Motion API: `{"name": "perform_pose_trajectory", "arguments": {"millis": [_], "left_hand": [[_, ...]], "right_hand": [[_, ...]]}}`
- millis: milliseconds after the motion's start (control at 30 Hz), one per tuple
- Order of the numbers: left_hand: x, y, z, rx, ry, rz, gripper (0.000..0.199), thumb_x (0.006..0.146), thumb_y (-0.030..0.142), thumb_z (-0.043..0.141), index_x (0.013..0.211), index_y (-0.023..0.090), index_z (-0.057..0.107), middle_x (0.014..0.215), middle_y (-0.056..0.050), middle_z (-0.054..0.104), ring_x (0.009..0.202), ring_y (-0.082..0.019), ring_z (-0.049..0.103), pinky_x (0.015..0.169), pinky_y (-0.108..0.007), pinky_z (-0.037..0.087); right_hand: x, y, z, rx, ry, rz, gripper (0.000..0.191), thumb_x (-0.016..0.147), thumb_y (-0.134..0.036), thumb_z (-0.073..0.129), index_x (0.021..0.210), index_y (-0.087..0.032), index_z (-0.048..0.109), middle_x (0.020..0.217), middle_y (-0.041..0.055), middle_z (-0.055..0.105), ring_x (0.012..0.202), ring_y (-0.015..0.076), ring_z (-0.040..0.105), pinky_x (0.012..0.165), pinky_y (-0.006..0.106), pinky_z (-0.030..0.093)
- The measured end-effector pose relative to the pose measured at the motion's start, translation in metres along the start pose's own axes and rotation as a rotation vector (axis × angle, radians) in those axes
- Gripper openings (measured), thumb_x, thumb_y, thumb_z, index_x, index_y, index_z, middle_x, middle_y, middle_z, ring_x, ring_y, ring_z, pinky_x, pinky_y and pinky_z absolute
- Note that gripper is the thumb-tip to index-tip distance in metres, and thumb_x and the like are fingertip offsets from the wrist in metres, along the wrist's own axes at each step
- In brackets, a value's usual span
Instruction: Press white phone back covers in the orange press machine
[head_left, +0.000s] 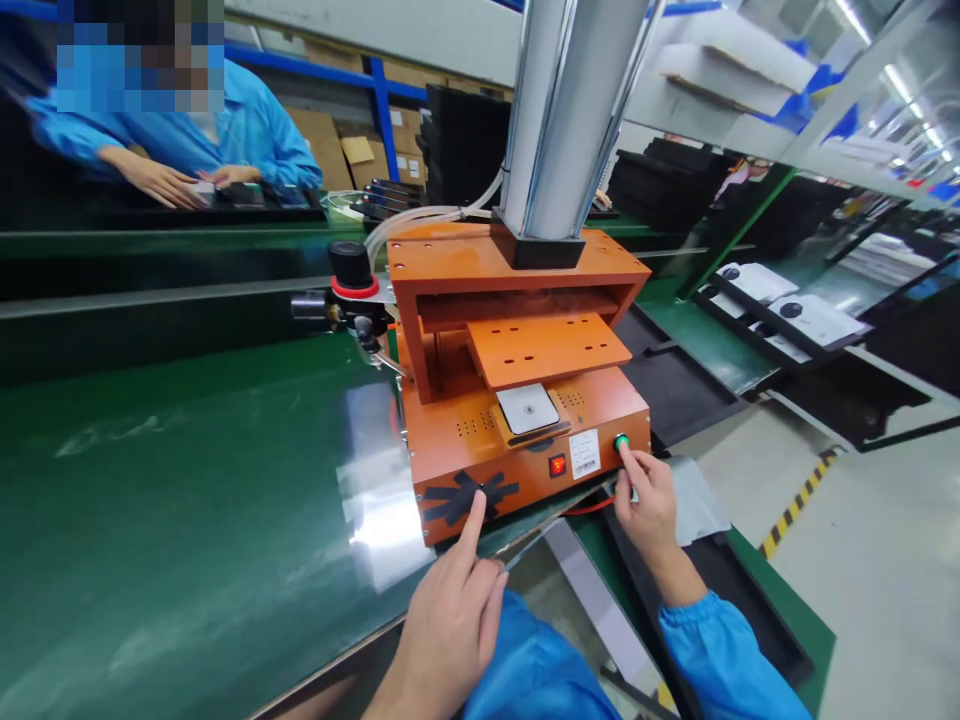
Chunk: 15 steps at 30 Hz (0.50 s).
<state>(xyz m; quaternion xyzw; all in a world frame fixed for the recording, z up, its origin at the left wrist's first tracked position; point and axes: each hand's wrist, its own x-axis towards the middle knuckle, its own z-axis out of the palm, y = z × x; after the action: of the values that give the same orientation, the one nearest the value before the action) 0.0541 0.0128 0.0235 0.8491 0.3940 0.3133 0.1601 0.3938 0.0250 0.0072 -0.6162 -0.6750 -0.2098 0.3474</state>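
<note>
An orange press (525, 400) stands on the green bench. A white rounded-corner piece (529, 409) lies in its front fixture, below the raised orange plate (551, 350). The index finger of my left hand (450, 610) is stretched to the black tape (457, 497) at the press's front left. A thin pointed tool (534, 543) sticks out from the curled fingers of that hand. With its index fingertip, my right hand (651, 505) touches the green button (621, 441) at the front right. Its thumb is apart from that finger, and nothing shows in it.
A black regulator (351, 265) with hoses sits left of the press. Dark trays (671, 380) lie to its right, and another tray (739, 600) is beside my right forearm. Across the bench, a person in blue (255, 120) works with both hands. White parts (817, 315) rest farther right.
</note>
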Motion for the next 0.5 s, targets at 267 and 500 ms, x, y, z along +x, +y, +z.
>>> {"name": "perform_pose_trajectory", "arguments": {"millis": [267,500], "left_hand": [[-0.0026,0.0004,0.0018,0.003,0.055,0.000,0.022,0.099,0.014,0.047,0.080,0.019,0.055,0.169,-0.019,0.022,0.068,-0.014,0.063,0.067,-0.034,0.053],[0.0028,-0.0030,0.0011,0.053,0.070,-0.058,0.026,0.101,0.019,0.045,0.075,0.020,0.053,0.165,-0.015,0.037,0.061,-0.013,0.059,0.063,-0.035,0.055]], "right_hand": [[0.0036,0.0100,-0.0017,0.060,0.028,-0.039,0.064,0.097,-0.005,0.053,0.154,-0.033,0.047,0.117,0.0116,0.063,0.102,0.0270,0.062,0.088,0.046,0.055],[0.0104,0.0033,0.0016,0.075,0.094,0.040,0.050,0.097,-0.014,0.058,0.145,-0.029,0.058,0.117,0.0117,0.063,0.104,0.0279,0.063,0.092,0.048,0.056]]}}
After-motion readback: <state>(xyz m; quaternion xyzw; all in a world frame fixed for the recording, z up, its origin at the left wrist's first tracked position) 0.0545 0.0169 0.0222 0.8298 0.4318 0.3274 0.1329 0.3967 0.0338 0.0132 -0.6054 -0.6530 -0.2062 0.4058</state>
